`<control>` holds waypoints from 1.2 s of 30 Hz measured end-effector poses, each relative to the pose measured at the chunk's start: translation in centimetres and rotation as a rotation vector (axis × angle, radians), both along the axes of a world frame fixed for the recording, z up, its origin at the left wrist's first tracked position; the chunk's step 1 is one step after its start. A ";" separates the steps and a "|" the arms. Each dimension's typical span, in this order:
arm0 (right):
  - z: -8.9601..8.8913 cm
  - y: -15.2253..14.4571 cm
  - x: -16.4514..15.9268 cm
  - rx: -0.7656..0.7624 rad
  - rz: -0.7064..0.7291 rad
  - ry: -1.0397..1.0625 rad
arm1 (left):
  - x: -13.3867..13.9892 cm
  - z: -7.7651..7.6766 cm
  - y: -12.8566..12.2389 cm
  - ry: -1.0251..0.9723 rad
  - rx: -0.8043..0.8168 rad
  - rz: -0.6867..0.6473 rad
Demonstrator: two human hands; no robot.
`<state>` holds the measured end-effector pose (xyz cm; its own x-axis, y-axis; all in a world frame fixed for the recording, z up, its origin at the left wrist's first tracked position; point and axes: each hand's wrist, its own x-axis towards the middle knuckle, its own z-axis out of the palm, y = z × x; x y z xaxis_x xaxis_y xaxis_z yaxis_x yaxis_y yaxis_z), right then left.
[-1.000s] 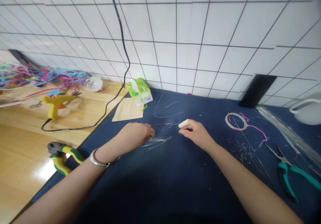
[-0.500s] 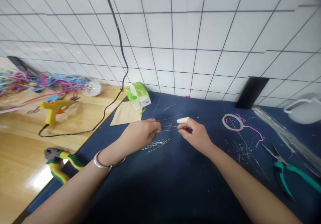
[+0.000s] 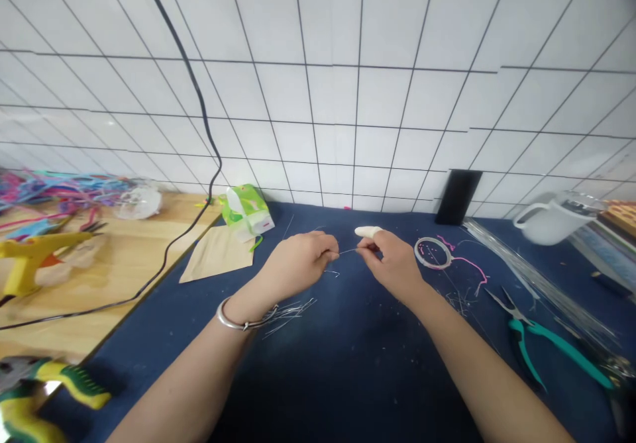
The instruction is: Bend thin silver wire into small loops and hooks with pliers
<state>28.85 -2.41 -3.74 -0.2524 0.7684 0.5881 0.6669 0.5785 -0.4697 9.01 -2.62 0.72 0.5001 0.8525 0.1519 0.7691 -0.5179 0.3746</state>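
A thin metal wire (image 3: 348, 251) stretches across the gap between my two hands. My left hand (image 3: 303, 261), with a silver bangle on its wrist, pinches the wire's left part. At the other end the fingertips of my right hand (image 3: 390, 255) are closed on the same wire; one finger wears a white finger cover (image 3: 368, 232). Just below my left fingers lies a short bent wire (image 3: 332, 273) on the dark blue mat (image 3: 338, 363). A bundle of cut wires (image 3: 291, 314) rests beside my left wrist.
To the right lie teal-handled needle-nose pliers (image 3: 527, 327), a ring-shaped dish (image 3: 433, 253), long wires (image 3: 536, 277) and a white mug (image 3: 549, 221). Yellow-green pliers (image 3: 54, 387), a yellow glue gun (image 3: 34, 254), a beige cloth (image 3: 218, 257) and a green packet (image 3: 246, 211) are on the left.
The view has swung to the right. A wire is now held taut between both hands, clear of the mat, where my hands were low over several wires before.
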 end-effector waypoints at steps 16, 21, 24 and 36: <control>0.7 -0.3 0.3 0.012 0.037 -0.048 | -1.0 -0.6 0.1 -0.293 -0.377 -0.081; 0.9 -0.4 0.3 0.017 0.035 -0.054 | -0.9 -0.6 0.0 -0.322 -0.376 -0.112; 1.0 -0.5 0.3 0.014 0.039 -0.051 | -0.7 -0.5 -0.2 -0.325 -0.384 -0.088; 0.6 -1.0 -0.3 0.134 -0.120 0.122 | 1.9 -1.4 -1.7 -0.624 -0.542 0.003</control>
